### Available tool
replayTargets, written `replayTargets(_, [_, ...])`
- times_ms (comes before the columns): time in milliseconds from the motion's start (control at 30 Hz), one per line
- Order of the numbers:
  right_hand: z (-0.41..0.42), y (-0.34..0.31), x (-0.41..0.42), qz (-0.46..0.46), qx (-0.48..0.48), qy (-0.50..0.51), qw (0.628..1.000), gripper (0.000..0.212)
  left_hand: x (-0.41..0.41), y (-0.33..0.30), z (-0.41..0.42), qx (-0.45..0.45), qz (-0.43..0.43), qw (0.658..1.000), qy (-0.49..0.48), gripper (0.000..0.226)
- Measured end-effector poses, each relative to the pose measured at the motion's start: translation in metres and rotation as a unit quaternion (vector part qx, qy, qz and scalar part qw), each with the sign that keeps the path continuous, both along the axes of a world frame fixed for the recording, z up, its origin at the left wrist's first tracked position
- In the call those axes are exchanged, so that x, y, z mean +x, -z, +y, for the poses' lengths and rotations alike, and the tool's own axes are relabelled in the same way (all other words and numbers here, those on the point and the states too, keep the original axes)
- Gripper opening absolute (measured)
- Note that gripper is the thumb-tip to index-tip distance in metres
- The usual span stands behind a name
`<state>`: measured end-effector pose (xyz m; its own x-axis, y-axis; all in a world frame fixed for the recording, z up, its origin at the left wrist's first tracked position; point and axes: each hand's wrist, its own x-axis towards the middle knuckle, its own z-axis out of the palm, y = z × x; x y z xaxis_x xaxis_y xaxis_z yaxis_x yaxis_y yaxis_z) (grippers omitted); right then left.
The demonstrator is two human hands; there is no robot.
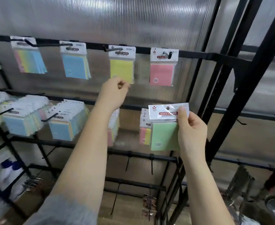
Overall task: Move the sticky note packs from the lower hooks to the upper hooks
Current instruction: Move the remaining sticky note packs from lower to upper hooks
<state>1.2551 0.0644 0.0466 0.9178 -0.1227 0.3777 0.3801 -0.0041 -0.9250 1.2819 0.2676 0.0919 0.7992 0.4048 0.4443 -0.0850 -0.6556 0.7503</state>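
The right hand [191,130] is pinching a green sticky note pack [165,135] by its white header card, thumb across the front beside the hang hole, fingers curled behind. The pack is hanging free of any hook, just in front of the lower packs [145,127] that are waiting on the rightmost lower hook, and well below the pink pack [162,71] on the upper hook [167,53] above it.

Taking that pink pack as the landmark, the left hand [113,93] is hovering down and to its left, fingers loosely curled and holding nothing that can be seen, its knuckles just under the yellow pack [121,70] hanging beside the pink one. Farther left along the upper rail [195,54], a blue pack [75,65] and a rainbow pack [30,60] are hanging too.

Judging by this, the person is in the carrying step: one pack is off the lower row and travelling up. The next move is calling for raising the green pack level with an upper hook, probably the one bearing the pink pack, lining the small hole with the hook tip and sliding it on; the left hand could be steadying the front pack meanwhile. Several lower hooks left of the landmark are holding thick stacks, so much is remaining.
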Motion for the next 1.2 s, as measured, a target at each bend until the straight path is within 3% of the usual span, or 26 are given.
replayTargets(367, [0.073,-0.003,-0.034,0.009,-0.019,-0.033,0.999,0.037,-0.091,0.040,0.110,0.062,0.073,0.984,-0.153,0.027])
replayTargets(600, [0.162,-0.003,-0.071,0.011,-0.012,-0.028,0.999,0.045,-0.137,0.051,0.203,0.095,0.152,0.972,-0.150,0.036])
replayTargets(967, [0.315,0.000,-0.151,0.075,0.076,-0.040,0.993,0.028,-0.233,0.058,0.355,0.118,0.241,0.955,-0.130,0.044])
replayTargets(1200, [0.388,-0.005,-0.157,0.061,0.055,-0.066,0.994,0.023,-0.263,0.075,0.424,0.098,0.224,0.956,-0.163,0.046])
